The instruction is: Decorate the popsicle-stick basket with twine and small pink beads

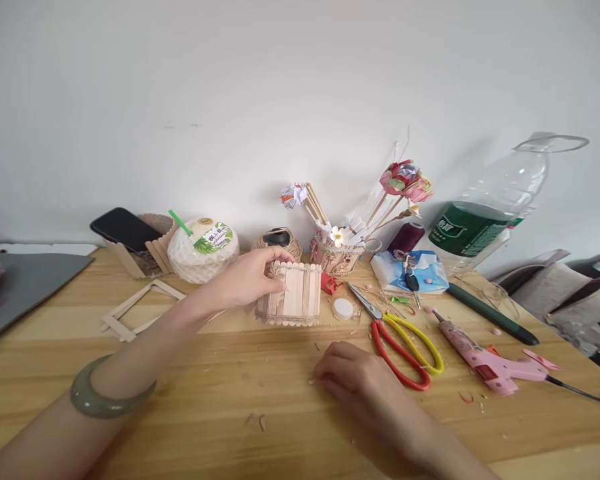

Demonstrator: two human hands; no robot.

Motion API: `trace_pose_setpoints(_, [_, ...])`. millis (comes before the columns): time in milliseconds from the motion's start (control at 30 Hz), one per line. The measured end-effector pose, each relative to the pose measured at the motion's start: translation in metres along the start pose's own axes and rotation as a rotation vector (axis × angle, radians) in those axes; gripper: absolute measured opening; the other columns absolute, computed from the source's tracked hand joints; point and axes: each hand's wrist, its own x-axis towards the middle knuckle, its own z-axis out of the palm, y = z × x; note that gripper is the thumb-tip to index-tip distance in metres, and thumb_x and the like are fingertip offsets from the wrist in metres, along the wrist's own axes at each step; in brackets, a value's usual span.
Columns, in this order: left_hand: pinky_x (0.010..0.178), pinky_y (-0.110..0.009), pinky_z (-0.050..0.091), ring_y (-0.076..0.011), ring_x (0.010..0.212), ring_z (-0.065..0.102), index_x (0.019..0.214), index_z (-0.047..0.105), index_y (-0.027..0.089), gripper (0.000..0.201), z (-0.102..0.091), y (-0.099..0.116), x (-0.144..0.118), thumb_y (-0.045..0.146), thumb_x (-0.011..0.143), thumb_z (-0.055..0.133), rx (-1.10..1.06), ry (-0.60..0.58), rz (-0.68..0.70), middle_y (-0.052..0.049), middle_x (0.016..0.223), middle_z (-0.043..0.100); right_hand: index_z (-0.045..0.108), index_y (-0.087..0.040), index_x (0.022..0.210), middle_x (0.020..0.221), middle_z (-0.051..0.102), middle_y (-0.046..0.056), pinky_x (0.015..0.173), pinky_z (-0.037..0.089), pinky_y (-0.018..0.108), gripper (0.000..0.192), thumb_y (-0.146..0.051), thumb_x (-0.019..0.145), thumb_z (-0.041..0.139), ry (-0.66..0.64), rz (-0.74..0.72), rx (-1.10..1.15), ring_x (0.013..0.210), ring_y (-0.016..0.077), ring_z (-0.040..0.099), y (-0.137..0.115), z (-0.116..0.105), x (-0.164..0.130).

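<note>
My left hand (260,272) grips the upper left corner of a small craft-stick box (295,293). Upright sticks form its front wall, twine runs along the top and bottom edges, and a twine bow sits near my thumb. On the table in front of the box rests my right hand (355,373), its fingers curled together. A tiny pale bit shows by the fingertips, too small to name. Just beyond that hand lie scissors (395,340) with one red and one yellow handle. A white round lid (343,308) is to the right of the box.
A craft-stick frame (125,313) lies at left, near a phone (125,229) in a stick holder and a coconut (203,250) with a straw. Behind stand a twine ball (293,243) and a flower holder (337,260). A pink glue gun (485,360) and a large bottle (485,207) are at right.
</note>
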Motion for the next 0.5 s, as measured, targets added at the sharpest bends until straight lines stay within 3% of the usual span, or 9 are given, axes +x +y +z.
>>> trace_pose_setpoints(367, [0.082, -0.034, 0.045, -0.0227, 0.095, 0.059, 0.104, 0.057, 0.018, 0.038, 0.0005, 0.0025, 0.0001, 0.016, 0.066, 0.055, -0.018, 0.009, 0.008, -0.005, 0.107, 0.064, 0.06, -0.02, 0.076, 0.082, 0.058, 0.001, 0.067, 0.045, 0.024, 0.015, -0.01, 0.084, 0.053, -0.071, 0.05, 0.011, 0.076, 0.0134, 0.056, -0.0046, 0.0029, 0.0073])
trace_pose_setpoints(500, [0.081, -0.032, 0.045, -0.0226, 0.094, 0.06, 0.105, 0.058, 0.019, 0.038, -0.0005, 0.0007, 0.0001, 0.018, 0.066, 0.057, 0.01, 0.004, 0.011, -0.004, 0.108, 0.064, 0.062, -0.02, 0.079, 0.082, 0.06, 0.002, 0.065, 0.046, 0.025, 0.013, -0.015, 0.085, 0.051, -0.014, 0.01, 0.033, 0.073, 0.0136, 0.058, -0.0028, -0.001, 0.0064])
